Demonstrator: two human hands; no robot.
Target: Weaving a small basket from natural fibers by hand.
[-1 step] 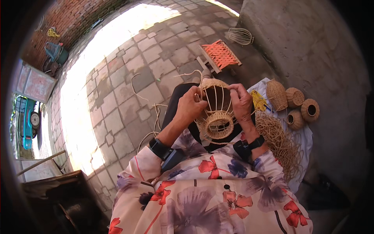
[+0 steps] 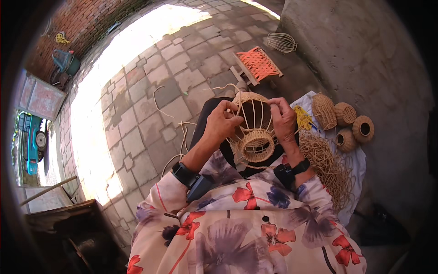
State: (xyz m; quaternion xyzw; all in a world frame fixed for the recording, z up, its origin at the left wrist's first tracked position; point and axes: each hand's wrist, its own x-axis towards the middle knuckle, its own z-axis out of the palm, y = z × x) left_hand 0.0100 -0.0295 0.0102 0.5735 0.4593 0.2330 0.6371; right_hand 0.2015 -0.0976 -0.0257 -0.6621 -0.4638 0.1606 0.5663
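Note:
A partly woven basket [image 2: 258, 157] rests in my lap, with bare upright ribs between a small woven ring nearest me and a woven band at the far side. On its left, my left hand [image 2: 222, 122] is closed, thumb and fingers pinching at the ribs below the band. My right hand [image 2: 284, 119] grips the right edge of the band between thumb and fingers. A loose pale strand [image 2: 222, 86] runs out left from the basket's far side. Exactly what lies under the left fingertips is hidden.
To my right, a heap of pale strands [image 2: 326, 164] lies on a white cloth [image 2: 358, 176], with several finished small baskets [image 2: 324, 112] and a yellow bundle [image 2: 302, 118]. An orange-woven stool [image 2: 258, 64] and a rib frame [image 2: 281, 42] stand ahead, near a concrete wall [image 2: 360, 50].
The basket has tipped up very slightly, and my left hand and wrist have shifted a little. Both hands keep their hold.

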